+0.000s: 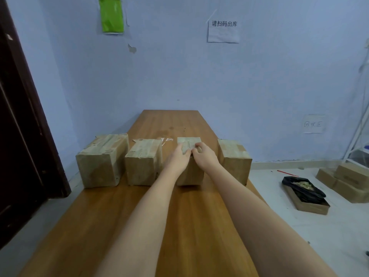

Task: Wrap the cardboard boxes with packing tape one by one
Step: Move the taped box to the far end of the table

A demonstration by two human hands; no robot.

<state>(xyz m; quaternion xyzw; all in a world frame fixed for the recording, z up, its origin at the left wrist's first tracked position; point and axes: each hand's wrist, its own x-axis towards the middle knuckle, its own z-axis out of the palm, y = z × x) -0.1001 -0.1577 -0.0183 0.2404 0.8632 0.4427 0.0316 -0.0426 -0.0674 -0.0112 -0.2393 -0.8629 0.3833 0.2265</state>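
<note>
Several taped cardboard boxes stand in a row across the wooden table (139, 206). Both my hands are on the third box (189, 141) from the left. My left hand (177, 156) lies on its top near edge with fingers stretched flat. My right hand (203, 154) sits beside it, fingers curled and pinching at the tape on the top. A loose piece of clear tape (166, 140) sticks up between this box and the second box (142, 162). The first box (101, 160) overhangs the table's left edge; the fourth box (233, 158) stands at the right edge.
A dark door (18, 136) is at the left. On the floor to the right lie an open box with a black bag (305, 194) and stacked cardboard boxes (347, 178). A white rack (359, 140) stands at the far right. The wall holds paper notes.
</note>
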